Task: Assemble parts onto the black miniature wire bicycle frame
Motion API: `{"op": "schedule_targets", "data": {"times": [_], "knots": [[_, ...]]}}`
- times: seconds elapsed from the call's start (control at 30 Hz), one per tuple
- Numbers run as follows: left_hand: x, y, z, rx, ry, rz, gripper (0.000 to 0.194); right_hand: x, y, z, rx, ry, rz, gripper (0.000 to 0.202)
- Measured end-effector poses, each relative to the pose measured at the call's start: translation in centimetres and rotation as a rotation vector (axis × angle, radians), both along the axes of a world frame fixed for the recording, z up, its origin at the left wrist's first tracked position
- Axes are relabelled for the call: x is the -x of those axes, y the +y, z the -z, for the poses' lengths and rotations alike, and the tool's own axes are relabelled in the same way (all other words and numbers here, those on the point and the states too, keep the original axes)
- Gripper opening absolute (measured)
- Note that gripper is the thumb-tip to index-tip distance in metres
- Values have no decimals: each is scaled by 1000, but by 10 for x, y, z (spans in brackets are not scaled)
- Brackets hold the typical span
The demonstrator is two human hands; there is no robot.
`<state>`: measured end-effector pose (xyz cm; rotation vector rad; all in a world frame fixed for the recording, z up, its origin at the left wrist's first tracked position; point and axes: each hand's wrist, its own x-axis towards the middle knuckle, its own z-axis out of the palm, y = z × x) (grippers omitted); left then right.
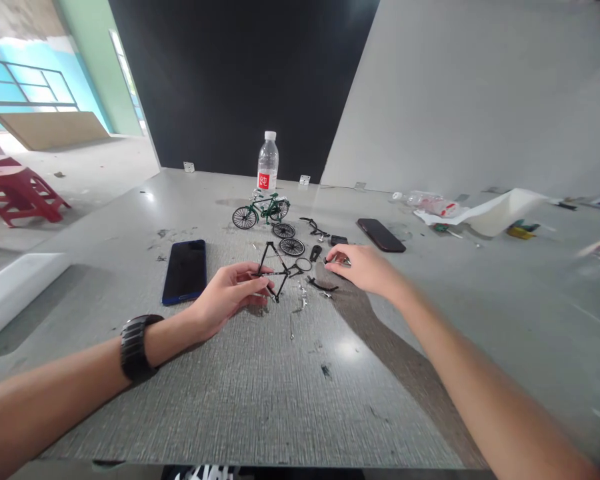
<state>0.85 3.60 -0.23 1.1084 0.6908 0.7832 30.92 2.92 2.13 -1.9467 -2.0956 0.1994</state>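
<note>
Two bare hands work low over a grey, wood-grained tabletop (290, 400) scattered with miniature bicycle parts. The left hand (230, 297), with a black wristband (136, 347) on its forearm, pinches a thin black metal bicycle frame (275, 270) between thumb and fingers, standing it upright on the table, so the frame's open triangle faces the camera and its far end stays free. The right hand (363, 267) lies palm down just to the right, fingertips closed lightly around a small dark part (336, 261) that is too small to identify; the grasp looks loose, a pick-up pinch. Between and beyond the hands, loose pieces are spread singly within easy reach: two black spoked wheels (287, 239) lying flat, one black handlebar piece (314, 227), one curved black strip (323, 285) and a few small silver bits near the frame. One finished green model bicycle (261, 210) stands farther back, upright on its wheels. Behind it stands one clear plastic water bottle with a red label (267, 163). Two smartphones lie face up with dark screens: a blue-edged one (185, 270) beside the left hand and a black one (381, 235) beyond the right. One white tray (495, 210) with clutter sits far right, and one red plastic stool (20, 190) stands on the floor far left.
</note>
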Motion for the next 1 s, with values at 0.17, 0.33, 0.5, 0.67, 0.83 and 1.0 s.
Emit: {"op": "schedule_targets", "data": {"times": [0.17,0.33,0.5,0.67,0.83,1.0], "knots": [[-2,1,4,-50,10,11,32,16,-6,-9,-13,20,-51,23],[-5,3,9,-87,3,41,32,30,-10,-6,34,69,-123,25],[-7,4,12,-96,25,46,35,32,-11,-2,33,107,-140,22],[-9,5,15,-82,4,48,35,26,-10,-2,-29,114,-116,18],[-12,6,14,-108,-5,72,39,12,-3,-2,-157,64,0,20],[-17,9,7,-130,12,59,40,-1,23,-13,-159,-73,68,23]]}}
